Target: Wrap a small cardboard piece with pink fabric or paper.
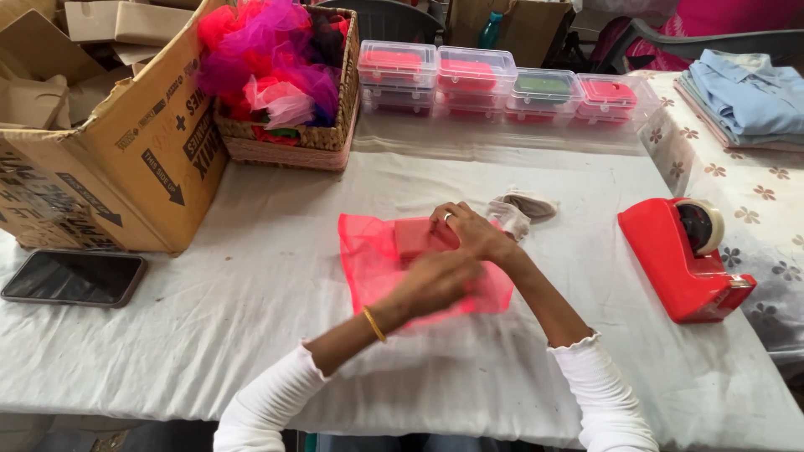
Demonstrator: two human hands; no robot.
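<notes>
Right hand (473, 233) fingers press closed on a red block (414, 235) atop pink net (373, 259); left hand (435, 280), blurred, fingers' state unclear; tape dispenser (682, 259) at three o'clock.

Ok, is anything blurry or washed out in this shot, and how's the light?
Head view: soft, even daylight, with only faint shadows on the white cloth. The left hand is smeared by motion blur over the red net, while the right hand on the red box is sharper. The clear boxes at the back show mild glare. Edges bow slightly from the wide lens.
</notes>
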